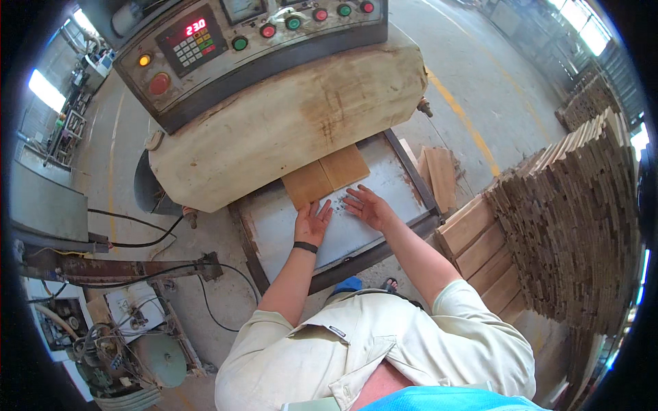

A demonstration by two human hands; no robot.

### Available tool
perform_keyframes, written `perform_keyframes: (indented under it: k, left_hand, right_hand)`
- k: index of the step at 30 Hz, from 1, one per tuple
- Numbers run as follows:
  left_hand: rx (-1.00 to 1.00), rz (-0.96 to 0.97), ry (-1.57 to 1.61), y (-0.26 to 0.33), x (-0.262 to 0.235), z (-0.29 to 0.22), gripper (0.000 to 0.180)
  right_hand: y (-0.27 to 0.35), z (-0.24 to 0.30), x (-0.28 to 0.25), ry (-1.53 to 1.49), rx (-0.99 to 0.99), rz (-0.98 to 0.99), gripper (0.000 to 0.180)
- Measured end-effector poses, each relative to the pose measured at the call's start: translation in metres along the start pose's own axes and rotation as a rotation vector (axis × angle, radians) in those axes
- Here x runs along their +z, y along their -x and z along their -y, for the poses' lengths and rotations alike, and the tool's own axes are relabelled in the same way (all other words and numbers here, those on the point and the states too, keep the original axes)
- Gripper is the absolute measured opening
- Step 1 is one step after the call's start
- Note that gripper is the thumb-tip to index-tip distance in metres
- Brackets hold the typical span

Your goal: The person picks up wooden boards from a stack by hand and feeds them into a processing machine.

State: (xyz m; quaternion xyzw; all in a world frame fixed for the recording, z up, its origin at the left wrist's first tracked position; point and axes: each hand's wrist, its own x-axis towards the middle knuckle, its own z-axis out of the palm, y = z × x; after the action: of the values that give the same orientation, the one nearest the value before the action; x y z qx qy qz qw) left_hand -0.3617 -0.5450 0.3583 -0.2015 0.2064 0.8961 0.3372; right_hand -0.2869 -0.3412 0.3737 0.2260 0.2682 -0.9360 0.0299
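Observation:
Two flat wooden boards lie side by side on the metal table [281, 248] of a large machine: a left board [308, 185] and a right board [345, 168]. Their far ends run out of sight beneath the machine's stained cream hood [288, 116]. My left hand [313, 223] is at the near edge of the left board, its fingers spread; whether the fingertips touch the wood I cannot tell. Just below the right board's near edge, my right hand [369, 207] is open too, fingers apart. Neither hand holds anything. Small dark crumbs [338, 205] lie between them.
Above the hood stands a control panel [253, 51] with coloured buttons and a lit red display. Tall stacks of wooden boards [569, 226] rise at the right, beside a lower pile of wider planks [480, 246]. Hoses and cables [161, 270] cross the left side near other machinery [137, 335].

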Motion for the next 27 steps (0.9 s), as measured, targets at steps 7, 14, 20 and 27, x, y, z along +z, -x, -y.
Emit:
perform_keyframes:
  k: [7, 14, 20, 27]
  left_hand:
    - [-0.224, 0.007, -0.110, 0.012, 0.001, 0.029, 0.028]
    - [-0.442, 0.026, -0.287, 0.058, 0.000, 0.105, 0.028]
    - [-0.632, 0.001, -0.518, 0.099, -0.001, 0.190, 0.025]
    - [-0.915, 0.144, -0.708, 0.196, 0.000, 0.332, 0.029]
  right_hand:
    - [0.065, 0.004, -0.058, -0.034, -0.034, -0.009, 0.069]
    - [0.210, -0.024, -0.188, -0.057, -0.262, -0.429, 0.056]
    - [0.390, -0.207, -0.359, 0.389, -0.083, -1.145, 0.031]
    - [0.618, -0.432, -0.349, 0.165, 0.160, -1.415, 0.014]
